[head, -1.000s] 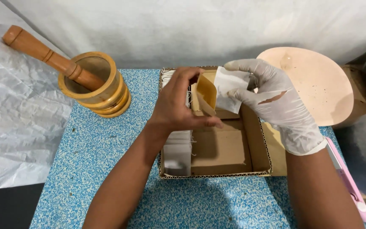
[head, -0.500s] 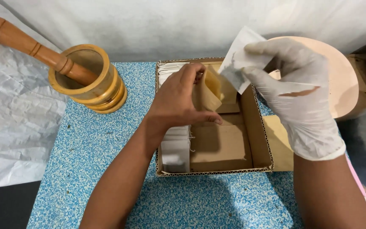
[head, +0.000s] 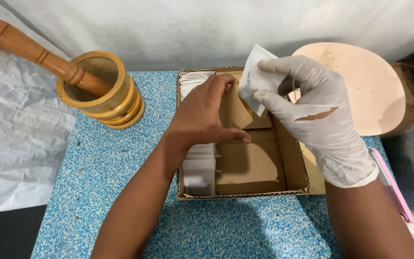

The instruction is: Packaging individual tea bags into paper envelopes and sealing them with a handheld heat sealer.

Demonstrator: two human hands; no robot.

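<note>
Blue table (head: pixel 120 192): gloved right hand (head: pixel 312 110) pinches white sachet (head: pixel 255 79) above box (head: pixel 264 168)

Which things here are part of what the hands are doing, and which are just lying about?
In use: left hand resting in the cardboard box; gloved right hand pinching a white paper sachet; stack of white sachets.

Lying about: wooden mortar, pestle, round pink board, pink tool.
</note>
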